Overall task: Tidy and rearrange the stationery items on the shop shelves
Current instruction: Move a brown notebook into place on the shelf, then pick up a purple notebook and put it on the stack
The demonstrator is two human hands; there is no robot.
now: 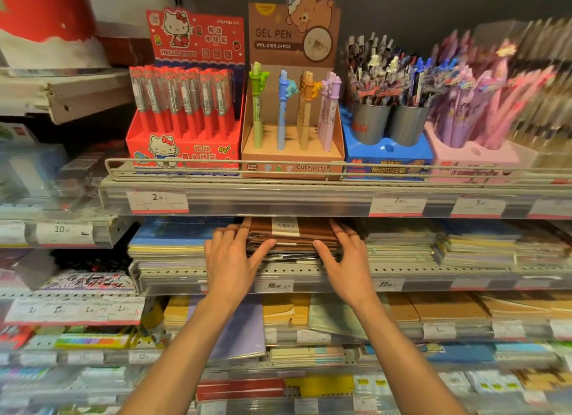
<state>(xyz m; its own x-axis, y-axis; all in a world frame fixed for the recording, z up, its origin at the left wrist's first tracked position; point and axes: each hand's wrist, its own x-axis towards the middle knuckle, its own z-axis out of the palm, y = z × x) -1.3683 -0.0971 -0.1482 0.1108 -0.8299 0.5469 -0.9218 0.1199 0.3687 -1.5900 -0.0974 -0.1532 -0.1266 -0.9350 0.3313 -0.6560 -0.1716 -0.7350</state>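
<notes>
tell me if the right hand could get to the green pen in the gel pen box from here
Probably yes. The right hand rests on the brown notebooks one shelf below; the green pen stands open-topped, with only the low shelf rail in front.

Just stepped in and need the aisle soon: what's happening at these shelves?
A person is straightening a stack of brown notebooks on the second shelf. The left hand and right hand press against its two sides, fingers mostly straight. The pen boxes above are untouched.
</notes>
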